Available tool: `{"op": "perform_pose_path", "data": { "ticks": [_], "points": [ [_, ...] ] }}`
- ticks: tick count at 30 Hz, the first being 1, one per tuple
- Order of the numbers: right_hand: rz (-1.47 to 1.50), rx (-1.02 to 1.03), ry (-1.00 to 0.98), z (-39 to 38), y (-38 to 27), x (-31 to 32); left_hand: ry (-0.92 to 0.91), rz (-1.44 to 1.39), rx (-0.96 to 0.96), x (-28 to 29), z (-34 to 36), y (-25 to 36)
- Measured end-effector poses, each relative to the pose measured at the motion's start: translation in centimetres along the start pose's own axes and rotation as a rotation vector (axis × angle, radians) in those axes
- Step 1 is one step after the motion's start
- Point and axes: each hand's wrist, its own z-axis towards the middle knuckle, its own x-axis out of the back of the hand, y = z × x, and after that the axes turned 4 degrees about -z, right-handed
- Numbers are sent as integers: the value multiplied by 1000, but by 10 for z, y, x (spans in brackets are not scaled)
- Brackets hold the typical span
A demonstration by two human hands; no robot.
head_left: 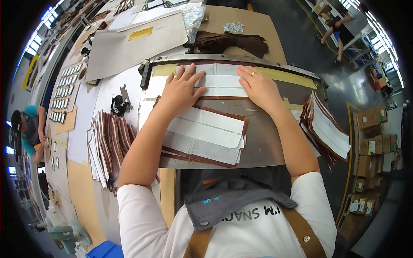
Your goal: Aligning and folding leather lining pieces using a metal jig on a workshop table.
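A brown leather panel with a white lining [221, 88] lies flat on the dark metal plate [266, 142], its far side along the metal bar [228, 57]. My left hand [183, 92] presses on the panel's left part, fingers spread. At the panel's right end my right hand [259, 88] rests with its fingers stretched out, close together and flat. Neither hand grips anything. Nearer to me, a small pile of similar white-lined panels [206, 131] lies slightly turned on the plate, partly behind my left forearm.
To the left stands a fanned stack of lined leather pieces [109, 146], with a black metal clamp [120, 103] behind it. Another fanned stack [327, 124] hangs over the right edge. Beyond the bar lie a dark brown leather bundle [232, 43] and a large grey sheet [137, 47].
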Motion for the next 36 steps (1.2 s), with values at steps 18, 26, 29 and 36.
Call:
{"op": "perform_pose_path", "data": {
  "ticks": [18,26,29,36],
  "points": [
    [88,-109,-20,-11,-5,0,43,-58,-43,-8,9,4],
    [-45,-34,0,-13,-3,2,199,110,-85,-8,9,10],
    [-36,-41,-21,-11,-7,5,283,30,-136,-12,8,8],
    [-43,-70,-50,-12,-4,9,207,-32,-90,-7,9,17]
  ]
}}
